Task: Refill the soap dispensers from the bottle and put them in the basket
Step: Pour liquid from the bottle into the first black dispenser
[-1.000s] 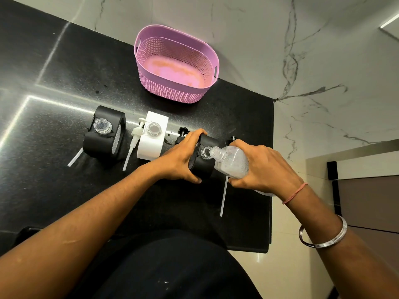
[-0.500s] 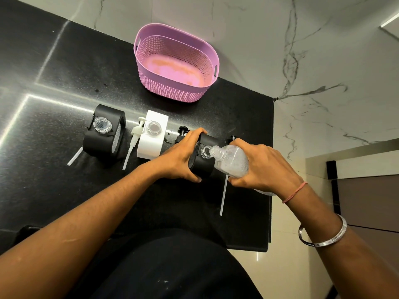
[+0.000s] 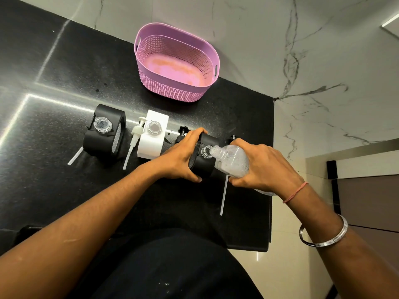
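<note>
Three soap dispensers stand in a row on the black counter (image 3: 54,67), all with open necks; the left black dispenser (image 3: 104,131) sits at the row's far left, the white dispenser (image 3: 152,134) just beside it to the right, and the right black dispenser (image 3: 201,159) at the row's right end; the left hand (image 3: 179,157) grips this last dispenser, fingers curled over its far side and thumb wrapped round its near side; the right hand (image 3: 262,167) holds the clear bottle (image 3: 232,160), fingers and thumb curled about its body; the bottle is tipped to the left with its mouth touching the rim of the gripped dispenser's neck; bubbles show in the clear liquid inside the bottle; whether liquid is flowing cannot be told; a white pump (image 3: 135,139) lies on the counter between the left black and white dispensers, its tube pointing toward the person; a second white tube (image 3: 75,156) sticks out from under the left black dispenser; a third tube (image 3: 223,197) lies below the bottle; the pink basket (image 3: 172,91) stands beyond the row, near the marble wall (image 3: 280,39), with nothing in it; the right forearm carries a red thread (image 3: 295,192) and a metal bangle (image 3: 323,236)
</note>
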